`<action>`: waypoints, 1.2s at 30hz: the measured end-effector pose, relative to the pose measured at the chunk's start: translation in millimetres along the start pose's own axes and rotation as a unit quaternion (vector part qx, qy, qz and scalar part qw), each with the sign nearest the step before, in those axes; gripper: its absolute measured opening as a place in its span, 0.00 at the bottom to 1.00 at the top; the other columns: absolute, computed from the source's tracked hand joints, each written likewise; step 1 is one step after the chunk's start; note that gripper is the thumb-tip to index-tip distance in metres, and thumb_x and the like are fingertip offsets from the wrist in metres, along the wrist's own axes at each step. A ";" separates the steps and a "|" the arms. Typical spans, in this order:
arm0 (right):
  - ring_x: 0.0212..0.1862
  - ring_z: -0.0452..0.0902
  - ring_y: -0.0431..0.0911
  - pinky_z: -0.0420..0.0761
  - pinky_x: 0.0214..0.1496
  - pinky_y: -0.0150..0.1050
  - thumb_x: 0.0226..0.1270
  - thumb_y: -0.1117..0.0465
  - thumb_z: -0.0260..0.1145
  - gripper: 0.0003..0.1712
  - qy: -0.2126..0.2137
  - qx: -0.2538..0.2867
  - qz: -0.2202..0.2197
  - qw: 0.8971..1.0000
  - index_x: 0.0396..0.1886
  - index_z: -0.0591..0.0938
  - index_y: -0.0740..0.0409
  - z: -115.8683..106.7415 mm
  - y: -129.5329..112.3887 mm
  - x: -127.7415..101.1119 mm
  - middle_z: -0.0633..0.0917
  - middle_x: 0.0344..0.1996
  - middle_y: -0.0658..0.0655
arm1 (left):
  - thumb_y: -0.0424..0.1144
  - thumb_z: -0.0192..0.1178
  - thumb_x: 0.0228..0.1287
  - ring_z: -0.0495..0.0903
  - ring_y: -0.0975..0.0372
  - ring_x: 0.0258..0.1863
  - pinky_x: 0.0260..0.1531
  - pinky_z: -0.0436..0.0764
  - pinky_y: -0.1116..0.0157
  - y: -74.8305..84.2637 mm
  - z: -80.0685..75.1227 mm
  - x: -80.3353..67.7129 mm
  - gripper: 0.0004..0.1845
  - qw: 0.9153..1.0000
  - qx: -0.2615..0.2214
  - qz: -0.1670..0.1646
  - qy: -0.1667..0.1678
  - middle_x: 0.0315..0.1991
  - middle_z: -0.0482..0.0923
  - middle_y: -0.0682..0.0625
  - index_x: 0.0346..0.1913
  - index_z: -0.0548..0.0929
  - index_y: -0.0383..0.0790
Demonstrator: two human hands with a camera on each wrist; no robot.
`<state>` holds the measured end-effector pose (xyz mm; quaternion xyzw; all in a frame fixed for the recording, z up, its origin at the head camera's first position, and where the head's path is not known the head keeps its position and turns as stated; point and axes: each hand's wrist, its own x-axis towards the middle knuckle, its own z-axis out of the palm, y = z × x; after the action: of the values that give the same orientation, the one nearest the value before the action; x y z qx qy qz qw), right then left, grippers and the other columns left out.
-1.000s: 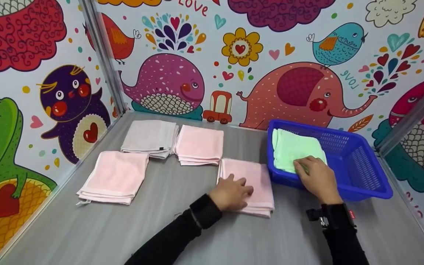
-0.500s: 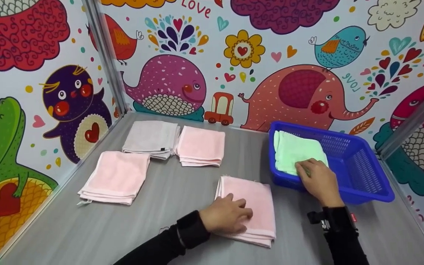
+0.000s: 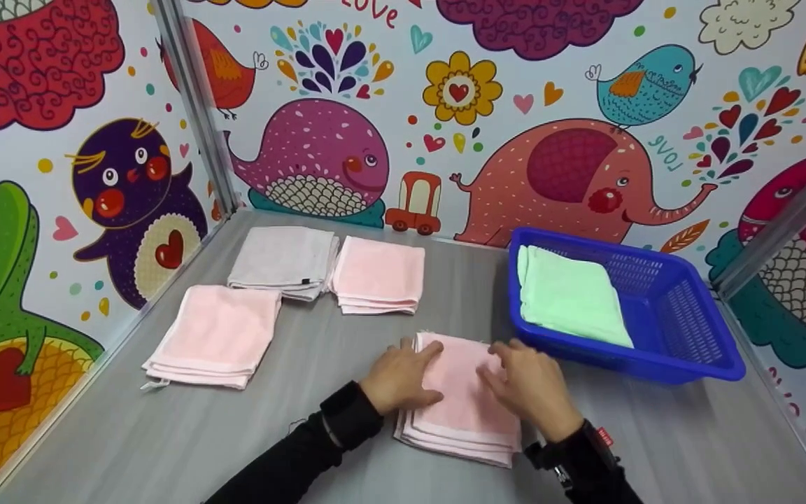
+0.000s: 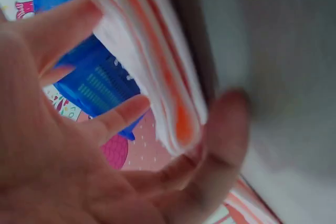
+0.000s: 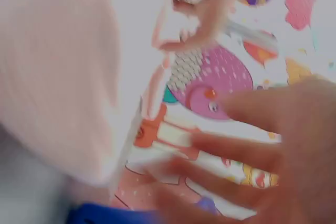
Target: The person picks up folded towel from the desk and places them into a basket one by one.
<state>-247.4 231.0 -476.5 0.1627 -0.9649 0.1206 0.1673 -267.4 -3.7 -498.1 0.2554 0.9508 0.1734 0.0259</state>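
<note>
A folded pink towel [image 3: 462, 409] lies near the table's front, just left of the blue basket [image 3: 683, 329]. My left hand [image 3: 417, 360] rests on the towel's left edge with relaxed fingers. In the left wrist view the towel's layered edge [image 4: 168, 87] runs between my spread fingers [image 4: 118, 116] and my thumb [image 4: 226, 129]. Over the towel's right half lies my right hand [image 3: 504, 367], fingers spread and straight; the blurred right wrist view shows those fingers [image 5: 236, 150] beside the pink towel [image 5: 52, 66]. A folded green towel [image 3: 571, 294] lies in the basket.
A second pink towel [image 3: 217, 336] lies at the left, with a grey towel [image 3: 284, 259] and a third pink towel [image 3: 378, 273] behind it. Cartoon-printed walls close in the grey table [image 3: 165, 448] on three sides. The basket's right half [image 3: 662, 301] holds nothing.
My right hand left the green towel in the basket and came down onto the pink towel. The left hand slid back to the towel's left edge, drawing the towel nearer.
</note>
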 end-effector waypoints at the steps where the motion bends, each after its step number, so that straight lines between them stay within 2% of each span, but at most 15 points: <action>1: 0.26 0.82 0.54 0.82 0.27 0.50 0.62 0.49 0.75 0.21 -0.039 -0.026 0.011 0.999 0.45 0.86 0.60 2.1 -1.2 -3.1 0.85 0.31 0.61 | 0.53 0.73 0.55 0.82 0.44 0.47 0.48 0.81 0.51 0.4 0.8 0.9 0.36 1.000 -0.012 0.004 -0.005 0.52 0.80 0.33 0.66 0.74 0.46; 3: 0.29 0.83 0.61 0.82 0.30 0.55 0.61 0.43 0.75 0.31 -0.103 -0.062 0.030 0.992 0.55 0.83 0.60 4.3 0.8 -6.9 0.86 0.37 0.68 | 0.49 0.72 0.55 0.82 0.46 0.46 0.47 0.81 0.53 1.2 2.2 1.9 0.33 0.999 -0.037 0.012 -0.013 0.49 0.82 0.35 0.63 0.74 0.46; 5: 0.35 0.84 0.67 0.83 0.35 0.60 0.58 0.40 0.76 0.40 -0.154 -0.073 0.047 0.984 0.64 0.79 0.58 5.4 4.3 -8.4 0.85 0.45 0.73 | 0.44 0.71 0.54 0.80 0.50 0.45 0.45 0.81 0.56 2.4 4.1 2.4 0.29 0.998 -0.061 0.019 -0.019 0.46 0.83 0.38 0.60 0.75 0.46; 8: 0.46 0.84 0.69 0.83 0.45 0.64 0.58 0.44 0.76 0.45 -0.200 -0.019 0.063 0.978 0.72 0.74 0.58 7.8 7.2 -8.3 0.85 0.51 0.74 | 0.38 0.69 0.51 0.77 0.55 0.38 0.38 0.78 0.61 5.4 7.1 1.9 0.28 0.995 -0.094 0.020 -0.030 0.41 0.83 0.43 0.57 0.75 0.46; 11: 0.46 0.84 0.64 0.82 0.48 0.62 0.56 0.55 0.76 0.44 -0.205 0.064 0.052 0.975 0.72 0.74 0.62 13.3 5.3 -8.5 0.87 0.47 0.72 | 0.34 0.68 0.47 0.73 0.58 0.32 0.30 0.74 0.64 9.1 11.2 1.0 0.29 0.992 -0.120 0.016 -0.035 0.40 0.81 0.44 0.57 0.76 0.44; 13: 0.43 0.84 0.62 0.82 0.47 0.61 0.51 0.61 0.75 0.42 -0.191 0.099 0.035 0.976 0.70 0.75 0.65 18.1 3.0 -9.4 0.88 0.44 0.70 | 0.31 0.68 0.44 0.71 0.59 0.29 0.28 0.73 0.65 11.5 14.1 0.7 0.31 0.991 -0.126 0.017 -0.031 0.43 0.79 0.43 0.57 0.76 0.41; 17: 0.42 0.85 0.64 0.83 0.45 0.61 0.43 0.65 0.74 0.41 -0.149 0.123 0.014 0.981 0.64 0.79 0.68 24.9 -0.4 -10.1 0.88 0.43 0.69 | 0.26 0.69 0.41 0.72 0.59 0.28 0.25 0.74 0.66 16.0 17.8 3.0 0.30 0.993 -0.115 0.037 -0.012 0.50 0.77 0.37 0.54 0.77 0.37; 20: 0.44 0.85 0.66 0.83 0.47 0.63 0.42 0.67 0.76 0.38 -0.132 0.134 0.007 0.982 0.61 0.81 0.68 26.0 -0.9 -6.7 0.89 0.45 0.68 | 0.24 0.71 0.39 0.75 0.60 0.31 0.27 0.76 0.68 19.4 17.0 6.5 0.28 0.994 -0.096 0.060 0.004 0.53 0.76 0.38 0.50 0.78 0.39; 23: 0.46 0.85 0.64 0.83 0.49 0.62 0.44 0.70 0.77 0.36 -0.124 0.145 -0.007 0.982 0.59 0.83 0.67 23.2 -1.7 -1.9 0.89 0.48 0.67 | 0.21 0.70 0.39 0.78 0.60 0.35 0.30 0.77 0.68 22.5 12.8 8.2 0.27 0.994 -0.071 0.083 0.022 0.50 0.78 0.42 0.47 0.80 0.41; 28: 0.45 0.83 0.54 0.83 0.48 0.54 0.46 0.73 0.75 0.32 -0.068 0.142 -0.049 0.986 0.57 0.85 0.61 8.8 -5.0 6.8 0.87 0.46 0.62 | 0.19 0.66 0.42 0.79 0.59 0.34 0.30 0.77 0.68 26.3 -7.6 7.0 0.25 0.990 -0.038 0.116 0.072 0.43 0.79 0.47 0.46 0.83 0.43; 32: 0.43 0.81 0.49 0.83 0.46 0.47 0.48 0.73 0.75 0.30 -0.001 0.142 -0.071 0.987 0.55 0.87 0.56 -7.2 -9.4 10.4 0.83 0.45 0.56 | 0.18 0.63 0.44 0.76 0.60 0.33 0.28 0.74 0.69 25.4 -30.6 2.8 0.22 0.984 -0.049 0.131 0.115 0.41 0.78 0.46 0.44 0.84 0.42; 36: 0.37 0.78 0.45 0.81 0.40 0.42 0.51 0.73 0.76 0.27 0.073 0.130 -0.062 0.987 0.53 0.89 0.53 -19.9 -10.5 14.4 0.80 0.38 0.53 | 0.19 0.63 0.53 0.73 0.60 0.33 0.30 0.72 0.69 25.1 -48.3 2.5 0.16 0.977 -0.073 0.130 0.151 0.42 0.75 0.44 0.42 0.85 0.40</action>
<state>-250.9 223.1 -451.2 0.2330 -0.9141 0.2464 0.2222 -264.2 2.6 -444.0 0.3448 0.8873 0.2808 -0.1224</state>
